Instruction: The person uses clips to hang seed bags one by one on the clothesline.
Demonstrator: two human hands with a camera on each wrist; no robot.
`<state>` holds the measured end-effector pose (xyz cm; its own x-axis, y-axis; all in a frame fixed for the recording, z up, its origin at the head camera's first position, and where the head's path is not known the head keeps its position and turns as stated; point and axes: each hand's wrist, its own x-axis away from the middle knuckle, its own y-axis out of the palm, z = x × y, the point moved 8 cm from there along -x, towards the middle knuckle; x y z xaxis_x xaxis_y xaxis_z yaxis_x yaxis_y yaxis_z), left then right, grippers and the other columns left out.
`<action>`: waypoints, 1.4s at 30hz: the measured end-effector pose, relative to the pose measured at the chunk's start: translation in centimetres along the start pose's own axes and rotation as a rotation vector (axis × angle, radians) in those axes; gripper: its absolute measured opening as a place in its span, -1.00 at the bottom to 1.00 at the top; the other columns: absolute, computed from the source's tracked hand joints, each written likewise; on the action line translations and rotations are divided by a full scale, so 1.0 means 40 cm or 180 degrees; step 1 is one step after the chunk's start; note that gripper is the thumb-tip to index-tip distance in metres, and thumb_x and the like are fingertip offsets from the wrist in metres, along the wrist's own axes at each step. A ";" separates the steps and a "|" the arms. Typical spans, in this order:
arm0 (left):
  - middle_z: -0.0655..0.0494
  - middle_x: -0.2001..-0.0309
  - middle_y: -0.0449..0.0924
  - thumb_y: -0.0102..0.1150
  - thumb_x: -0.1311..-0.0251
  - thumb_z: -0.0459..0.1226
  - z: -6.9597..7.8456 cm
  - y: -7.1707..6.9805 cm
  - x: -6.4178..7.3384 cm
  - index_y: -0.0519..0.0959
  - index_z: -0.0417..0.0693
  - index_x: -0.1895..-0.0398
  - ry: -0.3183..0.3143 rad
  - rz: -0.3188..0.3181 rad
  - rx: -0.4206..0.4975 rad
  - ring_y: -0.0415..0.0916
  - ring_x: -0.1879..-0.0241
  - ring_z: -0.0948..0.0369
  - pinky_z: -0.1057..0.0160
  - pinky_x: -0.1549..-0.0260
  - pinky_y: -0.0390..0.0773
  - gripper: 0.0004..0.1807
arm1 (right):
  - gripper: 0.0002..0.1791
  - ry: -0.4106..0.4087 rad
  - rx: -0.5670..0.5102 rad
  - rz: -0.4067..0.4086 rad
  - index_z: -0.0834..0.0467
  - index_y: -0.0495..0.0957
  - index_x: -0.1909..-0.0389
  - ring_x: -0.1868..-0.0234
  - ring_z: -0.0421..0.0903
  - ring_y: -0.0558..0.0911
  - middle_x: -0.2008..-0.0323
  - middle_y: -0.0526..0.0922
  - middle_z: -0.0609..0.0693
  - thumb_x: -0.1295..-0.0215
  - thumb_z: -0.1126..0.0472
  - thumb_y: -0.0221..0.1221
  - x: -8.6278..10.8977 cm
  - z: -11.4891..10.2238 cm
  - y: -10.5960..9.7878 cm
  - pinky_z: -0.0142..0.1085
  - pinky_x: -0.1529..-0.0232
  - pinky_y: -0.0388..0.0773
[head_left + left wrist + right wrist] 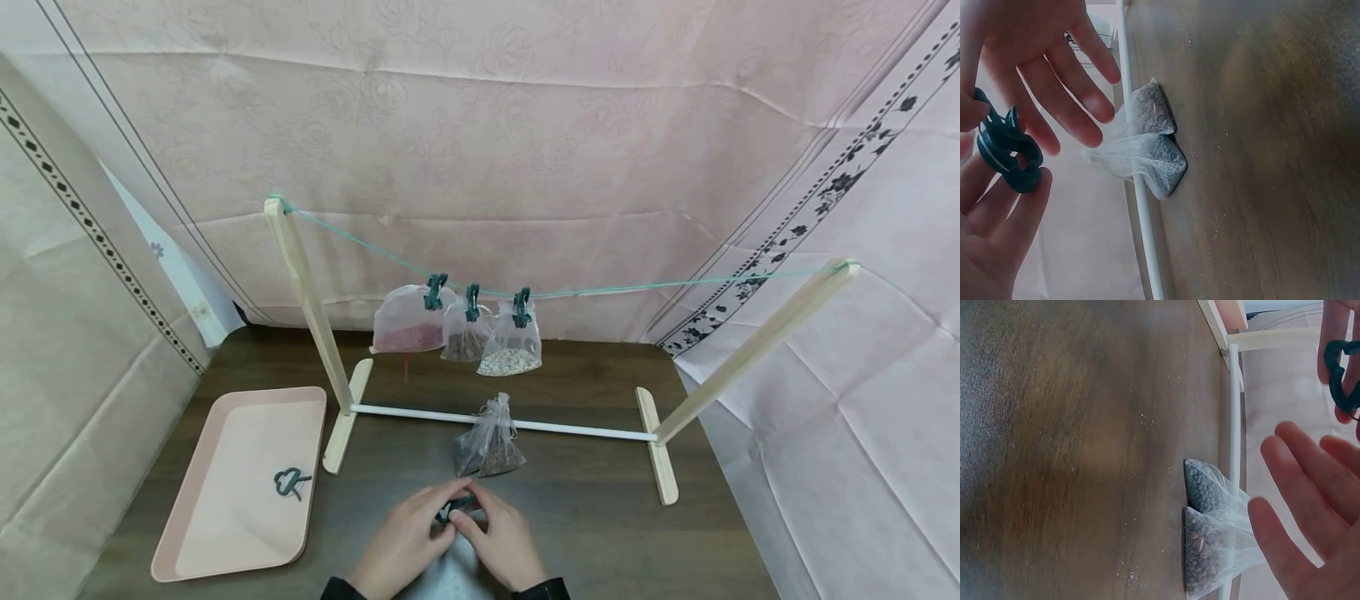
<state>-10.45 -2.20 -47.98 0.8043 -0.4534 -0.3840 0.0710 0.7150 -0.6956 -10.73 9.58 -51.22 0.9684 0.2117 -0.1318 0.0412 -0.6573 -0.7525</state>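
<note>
A dark green clothes peg [453, 507] [1011, 153] is held between the fingers of my left hand [402, 533] above the table's front. Beside it, my right hand [504, 537] has its fingers extended and apart in the right wrist view, and its thumb touches the peg in the left wrist view. Just beyond the hands, two sheer mesh bags [491, 446] [1207, 531] of dark grains stand together against the white crossbar [577, 428]. Three more mesh bags [510, 350] hang from a green line [630, 288] by green pegs [521, 307].
Wooden posts [311, 308] on flat feet hold the line at both sides. To the left lies a pink tray [247, 450] with another green peg [290, 481] on it. Pale crumbs dot the brown table [585, 508]. Patterned cloth [487, 150] surrounds the table's back and sides.
</note>
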 end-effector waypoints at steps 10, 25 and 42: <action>0.31 0.05 0.52 0.19 0.02 -0.33 0.007 -0.004 0.009 0.22 0.23 -0.26 0.0123 0.0071 -0.0006 0.46 0.09 0.32 0.27 0.24 0.49 -0.28 | -0.52 0.0136 -0.0413 -0.0276 0.03 0.49 0.00 0.35 -0.26 0.58 0.34 0.62 -0.15 -0.26 -0.19 -0.08 -0.001 0.020 0.026 -0.32 0.34 0.48; 0.41 0.05 0.46 0.25 -0.02 -0.11 -0.013 -0.005 0.019 0.34 0.33 -0.16 -0.0045 0.0331 -0.0059 0.44 0.15 0.41 0.33 0.30 0.49 -0.43 | -0.59 0.0553 -0.0896 -0.0207 0.01 0.57 0.40 0.47 -0.32 0.57 0.54 0.62 -0.22 -0.24 -0.20 -0.06 0.001 0.047 0.032 -0.39 0.44 0.45; 0.54 0.22 0.48 0.19 -0.05 -0.02 -0.057 -0.029 0.029 0.56 0.28 0.18 -0.0100 0.0428 -0.0173 0.41 0.22 0.51 0.41 0.32 0.45 -0.77 | -0.53 0.0773 -0.1286 -0.0262 0.02 0.52 0.54 0.53 -0.27 0.55 0.66 0.59 -0.18 -0.30 -0.19 -0.15 0.009 0.059 0.028 -0.40 0.38 0.41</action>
<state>-10.93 -4.78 -49.02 0.8226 -0.3379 -0.4573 -0.0701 0.7378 -0.6713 -10.91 10.65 -53.64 0.9854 0.1315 0.1085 0.1660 -0.8842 -0.4366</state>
